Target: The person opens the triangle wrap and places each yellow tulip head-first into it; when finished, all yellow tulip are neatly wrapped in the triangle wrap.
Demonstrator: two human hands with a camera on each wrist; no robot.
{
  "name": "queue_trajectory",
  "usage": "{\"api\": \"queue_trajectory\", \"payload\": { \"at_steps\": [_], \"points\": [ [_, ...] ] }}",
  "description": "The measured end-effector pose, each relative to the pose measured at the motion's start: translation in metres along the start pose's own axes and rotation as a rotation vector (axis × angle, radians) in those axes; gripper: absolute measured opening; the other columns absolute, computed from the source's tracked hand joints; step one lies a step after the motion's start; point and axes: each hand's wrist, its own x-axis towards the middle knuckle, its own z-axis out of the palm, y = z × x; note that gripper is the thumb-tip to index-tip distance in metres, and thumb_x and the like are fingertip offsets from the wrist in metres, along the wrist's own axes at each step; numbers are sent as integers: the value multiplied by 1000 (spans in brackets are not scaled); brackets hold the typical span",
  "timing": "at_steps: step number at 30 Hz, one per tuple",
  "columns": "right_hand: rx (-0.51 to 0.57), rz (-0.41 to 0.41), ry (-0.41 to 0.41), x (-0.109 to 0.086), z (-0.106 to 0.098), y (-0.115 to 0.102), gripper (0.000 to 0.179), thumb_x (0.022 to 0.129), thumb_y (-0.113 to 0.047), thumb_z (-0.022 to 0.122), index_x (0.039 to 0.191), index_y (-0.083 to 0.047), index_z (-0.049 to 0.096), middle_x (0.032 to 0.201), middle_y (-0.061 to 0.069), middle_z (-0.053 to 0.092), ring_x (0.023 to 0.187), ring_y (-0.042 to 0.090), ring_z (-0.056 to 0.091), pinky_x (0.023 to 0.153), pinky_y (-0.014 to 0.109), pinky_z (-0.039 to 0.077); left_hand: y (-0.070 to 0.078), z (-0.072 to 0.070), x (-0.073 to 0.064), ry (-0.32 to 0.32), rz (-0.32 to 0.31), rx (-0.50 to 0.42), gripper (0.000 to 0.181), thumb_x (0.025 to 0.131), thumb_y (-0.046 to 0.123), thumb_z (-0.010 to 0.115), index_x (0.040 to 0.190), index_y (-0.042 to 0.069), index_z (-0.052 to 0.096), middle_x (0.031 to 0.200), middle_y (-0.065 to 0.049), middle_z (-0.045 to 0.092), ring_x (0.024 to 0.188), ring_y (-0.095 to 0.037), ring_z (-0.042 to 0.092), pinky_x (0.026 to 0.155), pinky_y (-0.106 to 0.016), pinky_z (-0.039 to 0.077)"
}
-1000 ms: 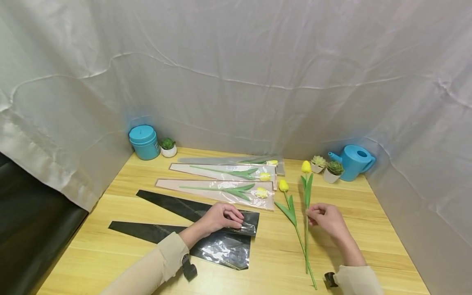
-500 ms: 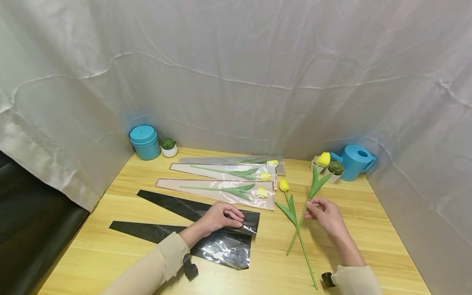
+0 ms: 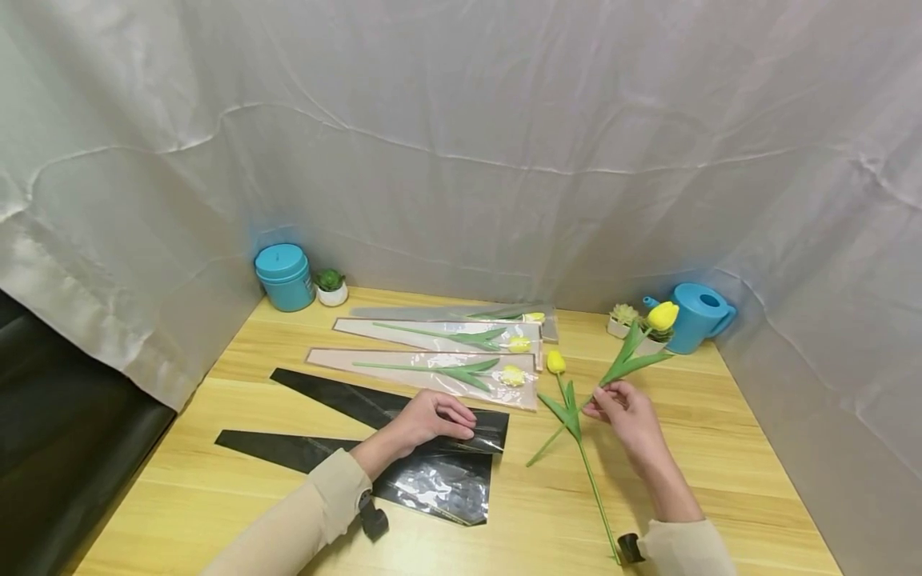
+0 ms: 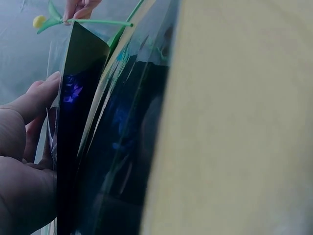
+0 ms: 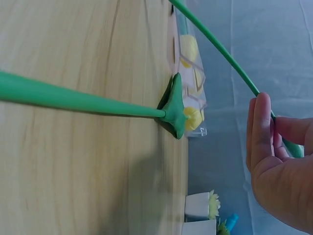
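The held tulip [image 3: 625, 367] slanted across a second tulip [image 3: 573, 419], its bare stem end pointing left toward the upper black sleeve's [image 3: 353, 402] wide end. The right hand [image 3: 628, 418], reaching forward, pinched it below the leaves; the left hand's [image 3: 430, 422] curled fingers gripped that sleeve near its wide end.

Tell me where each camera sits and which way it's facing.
Head: on the person's head, facing forward and down over the table; left hand, right hand and beige sleeves show.
Left wrist: on that wrist, looking past the left hand at the black wrappers; that hand shows close, the right hand's fingers at the top.
Right wrist: on that wrist, facing across the table and one lying tulip; only the right hand shows.
Shared: both wrist views include the right hand and its pinched tulip.
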Motion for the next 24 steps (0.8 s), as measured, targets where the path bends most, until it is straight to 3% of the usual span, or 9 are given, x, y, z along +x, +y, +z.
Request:
{"api": "queue_trajectory", "payload": {
  "at_steps": [6, 15, 20, 24],
  "points": [
    [43, -14, 22, 1, 2, -2, 37, 110, -22, 52, 129, 10, 49, 106, 9, 72, 95, 11, 76, 91, 20, 58, 2, 0, 3, 6, 17, -2, 28, 79, 7, 90, 104, 0, 79, 98, -10, 81, 92, -16, 78, 87, -25, 60],
    [162, -65, 86, -1, 7, -6, 33, 109, -17, 54, 123, 12, 48, 96, 3, 74, 89, 8, 75, 90, 29, 61, 6, -1, 6, 26, 41, -8, 29, 79, 6, 90, 105, 0, 79, 97, -10, 81, 92, -15, 78, 86, -25, 61],
    [201, -75, 125, -1, 9, -8, 30, 108, -16, 55, 121, 11, 49, 88, -5, 73, 85, 6, 75, 87, 28, 62, 7, -1, 7, 36, 51, -13, 29, 79, 5, 90, 105, -1, 79, 99, -12, 81, 92, -16, 78, 85, -26, 61],
    [224, -87, 128, -1, 12, -9, 31, 108, -15, 56, 121, 12, 49, 89, -4, 72, 85, 7, 75, 86, 26, 62, 8, -1, 7, 37, 60, -6, 30, 79, 5, 90, 106, 0, 79, 100, -12, 81, 93, -16, 78, 85, -26, 61]
  ]
}}
